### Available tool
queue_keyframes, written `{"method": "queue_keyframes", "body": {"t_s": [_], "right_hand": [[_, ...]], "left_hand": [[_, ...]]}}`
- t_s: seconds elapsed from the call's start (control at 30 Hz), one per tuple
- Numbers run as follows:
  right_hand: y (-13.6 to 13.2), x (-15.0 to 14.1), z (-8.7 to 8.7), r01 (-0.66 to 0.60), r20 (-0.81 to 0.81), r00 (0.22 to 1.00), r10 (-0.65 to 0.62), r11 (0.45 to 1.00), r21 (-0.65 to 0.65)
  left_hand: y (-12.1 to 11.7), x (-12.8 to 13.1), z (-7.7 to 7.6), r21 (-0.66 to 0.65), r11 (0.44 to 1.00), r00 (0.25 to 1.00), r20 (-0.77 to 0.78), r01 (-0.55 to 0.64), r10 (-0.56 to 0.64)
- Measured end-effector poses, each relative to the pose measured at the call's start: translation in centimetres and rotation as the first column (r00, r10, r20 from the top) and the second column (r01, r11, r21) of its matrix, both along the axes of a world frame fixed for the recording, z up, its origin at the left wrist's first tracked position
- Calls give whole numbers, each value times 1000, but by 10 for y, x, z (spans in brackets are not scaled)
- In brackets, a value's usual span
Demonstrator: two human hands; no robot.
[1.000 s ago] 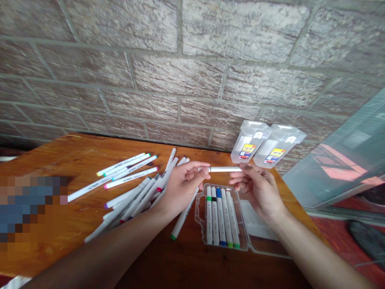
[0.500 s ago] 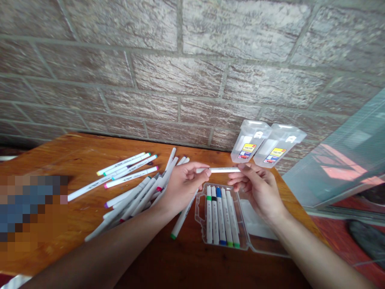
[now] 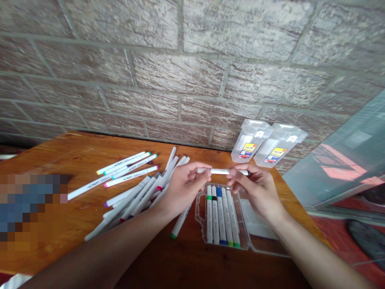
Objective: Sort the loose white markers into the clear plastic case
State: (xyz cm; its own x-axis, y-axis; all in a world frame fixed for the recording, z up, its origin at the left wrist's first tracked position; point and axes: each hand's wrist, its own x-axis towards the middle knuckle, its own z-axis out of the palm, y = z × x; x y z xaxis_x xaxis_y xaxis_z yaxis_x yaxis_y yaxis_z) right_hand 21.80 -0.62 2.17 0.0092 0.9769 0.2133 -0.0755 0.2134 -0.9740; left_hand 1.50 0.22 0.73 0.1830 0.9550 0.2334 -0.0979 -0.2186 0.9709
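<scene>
A white marker (image 3: 220, 171) with a dark tip at its right end lies level between my hands. My left hand (image 3: 188, 180) pinches its left end, and my right hand (image 3: 255, 184) grips it near the right end. Below them an open clear plastic case (image 3: 197, 212) rests on the table, with a row of several white markers (image 3: 222, 216) in its left half. To the left of my left hand is a loose pile of markers (image 3: 144, 196). One green-tipped marker (image 3: 180, 222) lies between my left forearm and the case.
Two clear upright containers (image 3: 248, 140) (image 3: 275, 146) with yellow and blue labels stand at the table's back right, by the brick wall (image 3: 156, 72). Several markers (image 3: 130, 176) lie spread at the left of the wooden table (image 3: 81, 160). A glass panel (image 3: 345, 160) is at the right.
My right hand has shifted its grip inward along the marker, so the dark right end now shows past the fingers. My left hand stays almost in place.
</scene>
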Motion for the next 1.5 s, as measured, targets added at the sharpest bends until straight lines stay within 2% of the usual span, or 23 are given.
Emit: {"method": "queue_keyframes", "body": {"t_s": [0.13,0.3,0.53,0.93,1.17,1.5], "right_hand": [[-2,-3,0,29,138,990,-34,999,37],[-4,-6,-3,61,212,973,-95,985,160],[-7,-3,-9,85,345,924,-166,968,237],[-6,-1,-11,82,397,903,-163,974,213],[-4,-1,-11,51,404,907,-119,983,176],[-7,-2,-9,40,411,904,-115,981,188]], "left_hand": [[-1,1,0,40,999,999,-33,7,-5],[0,3,-5,35,999,999,-25,39,-38],[-2,2,-15,101,992,995,-80,74,-66],[-5,1,-15,133,984,984,-147,120,-100],[-4,1,-15,134,984,988,-118,115,-99],[-5,1,-12,115,987,989,-104,113,-101]]}}
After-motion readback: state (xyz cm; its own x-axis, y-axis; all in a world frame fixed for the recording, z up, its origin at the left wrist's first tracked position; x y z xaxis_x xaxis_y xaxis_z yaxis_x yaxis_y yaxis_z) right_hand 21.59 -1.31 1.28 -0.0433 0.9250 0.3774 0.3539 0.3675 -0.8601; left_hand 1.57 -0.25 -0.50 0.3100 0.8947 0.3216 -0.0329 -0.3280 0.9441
